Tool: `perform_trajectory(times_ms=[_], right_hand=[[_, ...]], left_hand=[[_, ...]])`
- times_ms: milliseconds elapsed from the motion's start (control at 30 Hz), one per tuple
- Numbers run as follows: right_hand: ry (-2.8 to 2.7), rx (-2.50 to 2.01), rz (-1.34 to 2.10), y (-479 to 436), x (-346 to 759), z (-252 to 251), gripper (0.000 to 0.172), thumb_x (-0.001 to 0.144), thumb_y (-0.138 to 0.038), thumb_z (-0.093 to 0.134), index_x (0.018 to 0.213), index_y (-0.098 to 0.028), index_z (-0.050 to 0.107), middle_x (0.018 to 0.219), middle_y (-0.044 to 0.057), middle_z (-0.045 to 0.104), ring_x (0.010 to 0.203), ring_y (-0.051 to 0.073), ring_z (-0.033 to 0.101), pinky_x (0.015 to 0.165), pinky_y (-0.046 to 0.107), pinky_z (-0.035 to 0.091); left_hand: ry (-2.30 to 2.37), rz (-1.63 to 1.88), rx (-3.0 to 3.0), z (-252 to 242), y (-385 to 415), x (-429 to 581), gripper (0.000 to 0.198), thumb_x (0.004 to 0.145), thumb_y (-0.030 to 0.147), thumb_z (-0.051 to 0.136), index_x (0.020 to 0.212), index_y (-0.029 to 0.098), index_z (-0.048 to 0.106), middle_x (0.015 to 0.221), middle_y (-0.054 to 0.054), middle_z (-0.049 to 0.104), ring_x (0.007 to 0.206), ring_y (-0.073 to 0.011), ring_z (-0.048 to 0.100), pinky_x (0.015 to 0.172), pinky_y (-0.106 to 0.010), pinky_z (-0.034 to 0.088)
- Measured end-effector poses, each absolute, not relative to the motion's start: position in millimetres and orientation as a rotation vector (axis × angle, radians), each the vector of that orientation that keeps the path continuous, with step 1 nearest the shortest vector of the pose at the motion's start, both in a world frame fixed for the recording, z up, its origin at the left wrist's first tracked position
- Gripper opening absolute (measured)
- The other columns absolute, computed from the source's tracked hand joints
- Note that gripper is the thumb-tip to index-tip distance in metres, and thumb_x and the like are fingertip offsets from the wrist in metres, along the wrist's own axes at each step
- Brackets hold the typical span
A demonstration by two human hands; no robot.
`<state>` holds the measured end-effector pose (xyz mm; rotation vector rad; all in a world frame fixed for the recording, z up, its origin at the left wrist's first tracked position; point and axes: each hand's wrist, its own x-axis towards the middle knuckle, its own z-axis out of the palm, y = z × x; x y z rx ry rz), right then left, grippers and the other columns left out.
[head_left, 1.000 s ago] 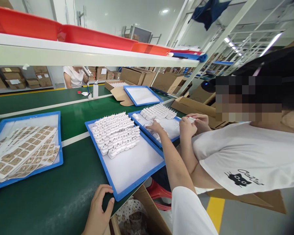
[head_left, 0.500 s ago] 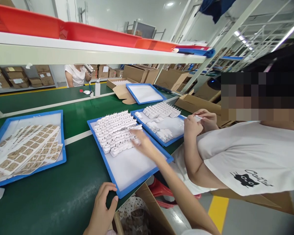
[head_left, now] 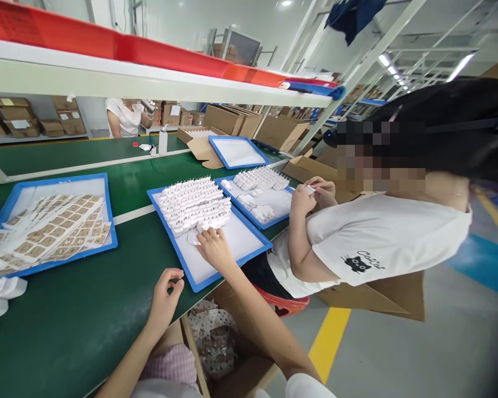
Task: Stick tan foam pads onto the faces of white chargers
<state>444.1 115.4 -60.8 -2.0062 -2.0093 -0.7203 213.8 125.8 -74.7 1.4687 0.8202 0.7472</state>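
Rows of white plug-like pieces with small pins (head_left: pixel 191 204) fill the back part of a blue-rimmed tray (head_left: pixel 249 254) on the green table. My right hand (head_left: pixel 214 247) is at the front of these rows, its fingers curled over a white piece at the near edge. My left hand (head_left: pixel 166 292) hovers by the tray's near left corner, thumb and forefinger curved towards each other with a gap between them, holding nothing. Another blue-rimmed tray (head_left: pixel 113 215) at the left holds sheets of brown stickers (head_left: pixel 50 229).
Loose white pieces (head_left: pixel 10 287) lie at the left edge. A co-worker (head_left: pixel 357 237) on the right handles a small white part beside another tray (head_left: pixel 274 224). Below the table edge stands an open carton (head_left: pixel 249 359). Red bins (head_left: pixel 161 55) line the shelf overhead.
My right hand has come down and nearer to the front of the rows. My left hand has drawn back slightly from the tray corner. The view has shifted, showing more loose pieces at left.
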Motion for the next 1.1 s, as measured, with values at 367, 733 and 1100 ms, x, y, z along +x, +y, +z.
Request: perform_trajectory(times_ms=[367, 733, 1100], right_hand=[[-1.458, -1.502, -0.725, 10, 287, -65, 0.045, 0.091, -0.026, 0.062, 0.132, -0.041, 0.050, 0.106, 0.008, 0.070, 0.092, 0.031, 0.068, 0.084, 0.057, 0.053], [-1.468, -1.259, -0.098, -13, 258, 17, 0.043, 0.089, -0.002, 0.062, 0.124, -0.027, 0.067, 0.110, 0.009, 0.073, 0.093, 0.021, 0.069, 0.070, 0.036, 0.060], [-1.553, -1.009, 0.166, -2, 252, 25, 0.012, 0.091, -0.012, 0.069, 0.097, -0.023, 0.066, 0.079, 0.001, 0.069, 0.069, 0.015, 0.062, 0.058, 0.030, 0.052]], left_hand=[[0.370, 0.749, 1.217, 2, 87, 175, 0.048, 0.084, 0.053, 0.074, 0.112, 0.019, 0.056, 0.108, -0.008, 0.073, 0.098, -0.0209, 0.070, 0.091, -0.033, 0.056], [0.341, 0.785, 1.638, 1, 95, 124, 0.039, 0.063, 0.006, 0.067, 0.095, 0.023, 0.052, 0.081, 0.005, 0.057, 0.062, -0.0078, 0.049, 0.056, -0.019, 0.038], [-0.006, 0.466, 1.133, -4, 93, 113, 0.059, 0.064, 0.003, 0.074, 0.101, 0.027, 0.035, 0.099, 0.003, 0.054, 0.064, -0.0039, 0.050, 0.054, -0.015, 0.037]])
